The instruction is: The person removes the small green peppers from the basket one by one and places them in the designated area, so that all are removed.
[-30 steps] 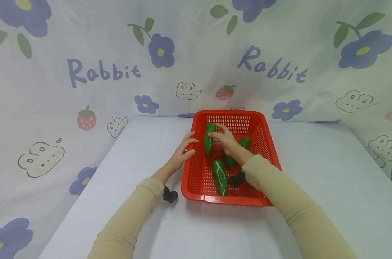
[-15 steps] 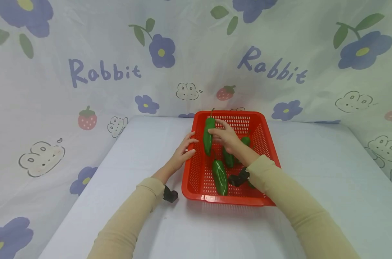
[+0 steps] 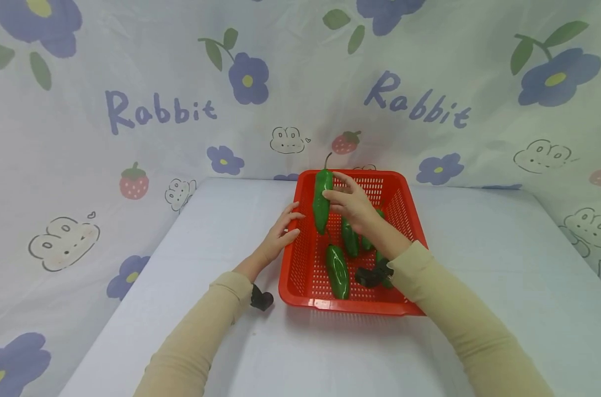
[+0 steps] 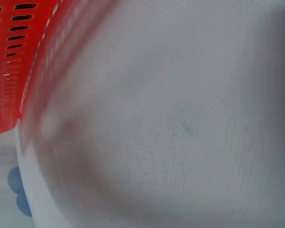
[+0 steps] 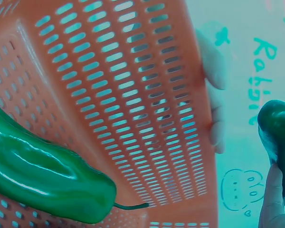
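Note:
My right hand [image 3: 355, 207] pinches a long green pepper [image 3: 322, 201] between thumb and fingers, over the left back part of a red perforated basket [image 3: 422, 242]. The pepper hangs upright with its thin stem up, overlapping the basket's back rim. In the right wrist view, the held pepper [image 5: 281, 142] is partly cut off at the edge. My left hand [image 3: 275, 238] rests against the basket's left rim, fingers extended over it. Inside lies another green pepper [image 3: 337, 271] near the front, with several more peppers [image 3: 350, 238] partly hidden under my right arm.
The basket stands on a white-covered table [image 3: 479, 248]. Behind and to the sides hangs a cloth [image 3: 300, 82] printed with flowers, rabbits and strawberries. A black wrist camera [image 3: 262, 299] is on my left wrist, another black camera [image 3: 372, 275] on my right.
My right hand has lifted the held pepper up and slightly back, so its stem now rises above the back rim. The left hand and basket have stayed in place.

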A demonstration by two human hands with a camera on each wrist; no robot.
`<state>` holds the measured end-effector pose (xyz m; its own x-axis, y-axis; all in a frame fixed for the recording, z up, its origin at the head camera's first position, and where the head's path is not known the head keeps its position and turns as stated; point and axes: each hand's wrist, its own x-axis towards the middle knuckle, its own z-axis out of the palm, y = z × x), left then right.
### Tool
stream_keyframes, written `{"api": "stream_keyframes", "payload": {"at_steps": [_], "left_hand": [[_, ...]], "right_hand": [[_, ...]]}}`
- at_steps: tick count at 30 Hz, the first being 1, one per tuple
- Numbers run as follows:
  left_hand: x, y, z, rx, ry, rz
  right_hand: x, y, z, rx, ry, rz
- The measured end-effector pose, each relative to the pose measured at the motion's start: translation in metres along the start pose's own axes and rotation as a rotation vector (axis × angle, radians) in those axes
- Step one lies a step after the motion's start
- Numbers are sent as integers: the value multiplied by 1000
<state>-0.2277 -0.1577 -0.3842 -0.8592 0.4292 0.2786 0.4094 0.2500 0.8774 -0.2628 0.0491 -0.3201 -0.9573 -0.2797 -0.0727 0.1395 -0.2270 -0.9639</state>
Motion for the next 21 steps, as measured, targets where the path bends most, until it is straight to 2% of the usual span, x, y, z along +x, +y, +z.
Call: {"api": "stream_keyframes", "payload": {"at_steps": [12, 21], "left_hand": [[0, 0, 0, -12, 3, 0], [0, 1, 1, -16, 5, -4]], "right_hand": [[-17, -14, -11, -23, 12, -66], [-28, -26, -24, -1, 12, -160]]}}
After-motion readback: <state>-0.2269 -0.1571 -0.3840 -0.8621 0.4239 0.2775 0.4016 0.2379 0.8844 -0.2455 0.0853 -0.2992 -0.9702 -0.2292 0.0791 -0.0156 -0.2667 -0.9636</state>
